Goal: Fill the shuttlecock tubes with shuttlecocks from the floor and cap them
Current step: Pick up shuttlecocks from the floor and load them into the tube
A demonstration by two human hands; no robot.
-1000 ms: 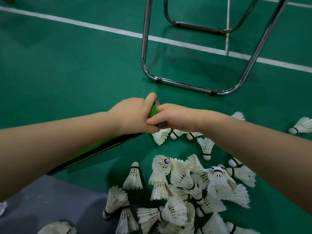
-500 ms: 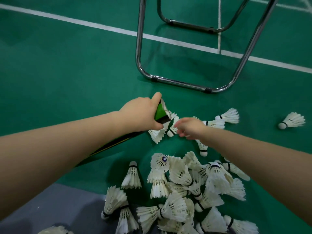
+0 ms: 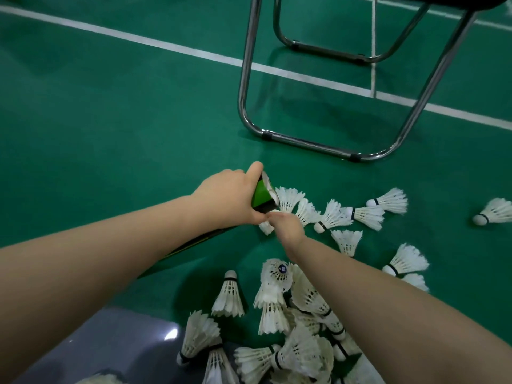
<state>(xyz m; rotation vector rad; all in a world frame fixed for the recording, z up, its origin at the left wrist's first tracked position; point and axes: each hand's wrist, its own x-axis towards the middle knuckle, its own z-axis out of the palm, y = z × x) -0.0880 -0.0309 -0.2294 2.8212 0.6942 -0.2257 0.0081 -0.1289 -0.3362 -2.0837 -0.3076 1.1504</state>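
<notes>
- court floor (image 3: 110, 120), green with white lines, under a metal chair frame (image 3: 245, 79).
- shuttlecocks (image 3: 299, 300) heaped by the arms, others scattered right.
- tube (image 3: 261, 194) slanting above the floor, uncapped.
- left hand (image 3: 230, 198) wrapped round its top.
- right hand (image 3: 286, 227) blurred beside the mouth; grip unclear.

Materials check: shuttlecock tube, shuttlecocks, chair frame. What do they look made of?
Shuttlecock tube: probably coated cardboard; glossy green-and-black print, pale inner wall at the open mouth. Shuttlecocks: matte white skirts, seemingly feather, separate vanes visible; pale rounded base, possibly cork, black band. Chair frame: bent metal tubing, shiny chrome-like finish with bright highlights.
</notes>
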